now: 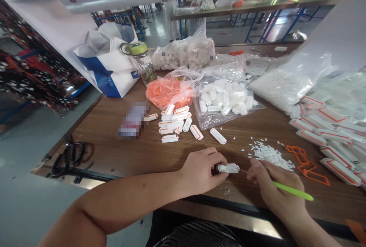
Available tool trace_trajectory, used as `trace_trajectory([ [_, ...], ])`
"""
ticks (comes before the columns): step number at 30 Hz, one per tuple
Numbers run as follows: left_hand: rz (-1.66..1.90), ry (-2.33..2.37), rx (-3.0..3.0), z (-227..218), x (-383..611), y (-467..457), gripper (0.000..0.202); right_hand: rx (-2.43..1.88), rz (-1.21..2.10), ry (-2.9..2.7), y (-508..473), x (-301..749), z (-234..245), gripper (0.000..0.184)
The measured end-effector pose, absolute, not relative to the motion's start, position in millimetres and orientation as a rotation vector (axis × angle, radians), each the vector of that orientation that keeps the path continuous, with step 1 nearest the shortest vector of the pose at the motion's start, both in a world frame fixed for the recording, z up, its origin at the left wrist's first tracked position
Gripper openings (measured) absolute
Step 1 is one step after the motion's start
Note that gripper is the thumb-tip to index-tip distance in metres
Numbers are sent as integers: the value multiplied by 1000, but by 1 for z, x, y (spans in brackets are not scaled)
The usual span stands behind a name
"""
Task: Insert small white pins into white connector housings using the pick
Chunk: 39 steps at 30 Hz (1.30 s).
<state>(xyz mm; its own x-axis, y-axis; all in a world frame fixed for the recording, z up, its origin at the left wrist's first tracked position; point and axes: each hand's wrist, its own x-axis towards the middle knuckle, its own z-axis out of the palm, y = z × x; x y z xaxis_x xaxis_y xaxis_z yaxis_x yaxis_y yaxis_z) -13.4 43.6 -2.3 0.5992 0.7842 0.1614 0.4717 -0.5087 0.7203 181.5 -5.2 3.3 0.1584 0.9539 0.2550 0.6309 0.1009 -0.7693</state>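
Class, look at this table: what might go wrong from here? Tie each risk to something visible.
1. The thin-tipped green tool in the right hand might slip off the white connector and jab the left hand.
2. The right hand is beside the small white pieces and could scatter them.
3. The black scissors, near the edge of the table, might get knocked off.

On a brown wooden tabletop (111, 159), a person's left hand (201, 169) grips one end of a small white housing (230, 168). The right hand (277, 186) holds a green-handled pick (296, 191), its thin tip at the other end. Nearby lie tiny white pieces (270, 156) and orange frames (313, 172); filled plastic bags (224, 96) sit behind.
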Motion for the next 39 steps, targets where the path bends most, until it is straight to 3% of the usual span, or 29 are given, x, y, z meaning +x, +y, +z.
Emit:
trace_trajectory([
  [39, 677, 983, 2162, -3, -14, 44, 13, -1539, 478, -1541, -3, 177, 7, 46],
])
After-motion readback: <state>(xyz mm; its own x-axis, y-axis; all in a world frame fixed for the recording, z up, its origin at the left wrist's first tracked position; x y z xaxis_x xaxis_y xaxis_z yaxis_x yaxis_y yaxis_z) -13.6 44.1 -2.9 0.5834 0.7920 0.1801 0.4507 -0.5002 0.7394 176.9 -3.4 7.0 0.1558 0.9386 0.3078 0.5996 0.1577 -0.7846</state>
